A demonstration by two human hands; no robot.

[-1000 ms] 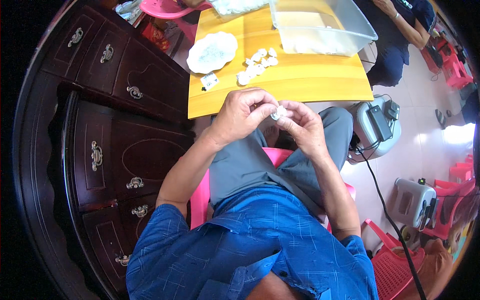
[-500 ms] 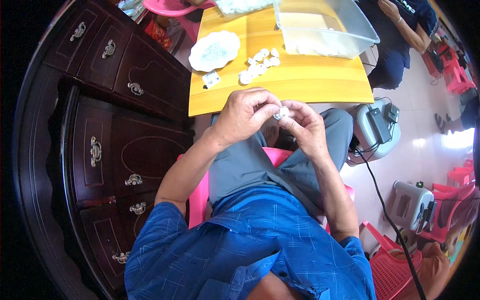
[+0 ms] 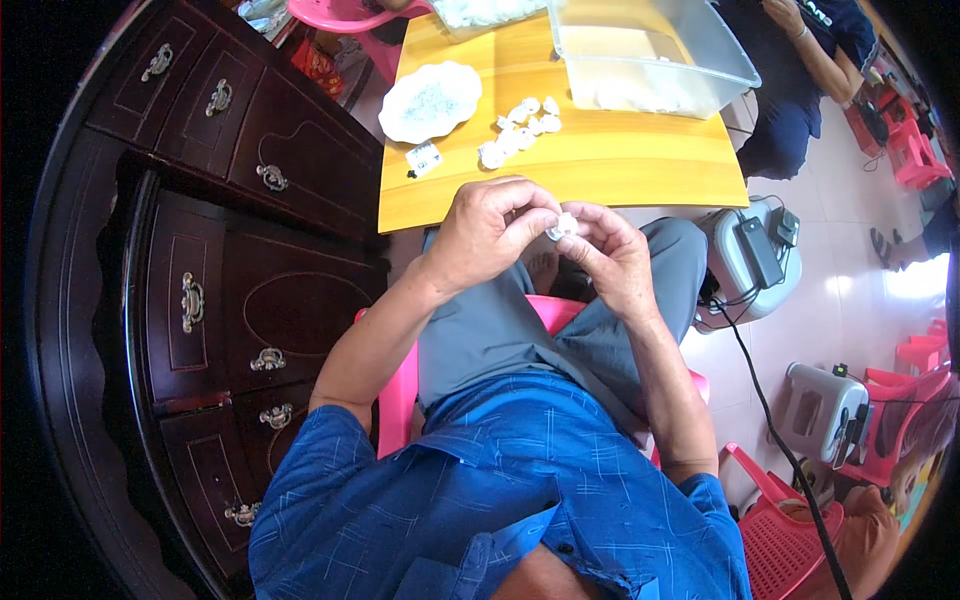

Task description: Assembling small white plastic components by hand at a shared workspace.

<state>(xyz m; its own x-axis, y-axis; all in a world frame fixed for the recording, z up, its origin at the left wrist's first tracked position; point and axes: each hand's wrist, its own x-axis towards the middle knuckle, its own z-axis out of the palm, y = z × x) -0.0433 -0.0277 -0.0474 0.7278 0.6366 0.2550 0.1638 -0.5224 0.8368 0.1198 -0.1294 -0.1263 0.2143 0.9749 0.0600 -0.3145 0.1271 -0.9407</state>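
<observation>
Just off the near edge of the yellow table point(image 3: 620, 180), above my lap, both hands meet around a small white rounded piece point(image 3: 564, 225). My left hand point(image 3: 493, 228) pinches its left side between thumb and fingertips. From the other side, my right hand point(image 3: 612, 250) grips it with thumb and curled fingers. The piece is too small to name its kind. Beyond my hands, several similar white pieces point(image 3: 520, 135) lie in a loose cluster. A scalloped white plate point(image 3: 392, 118) at the left holds small pale bits, and a small white printed card or packet point(image 3: 424, 159) rests below it.
A clear plastic bin point(image 3: 735, 72) with white contents stands at the table's far right. Dark wooden drawers point(image 3: 285, 130) rise close on my left. To the right are a grey stool point(image 3: 725, 250) with black devices and a cable, a seated person point(image 3: 775, 130), and pink chairs point(image 3: 775, 530).
The white piece has turned slightly between my fingertips and shows a little more of its face. Both hands stay in nearly the same place.
</observation>
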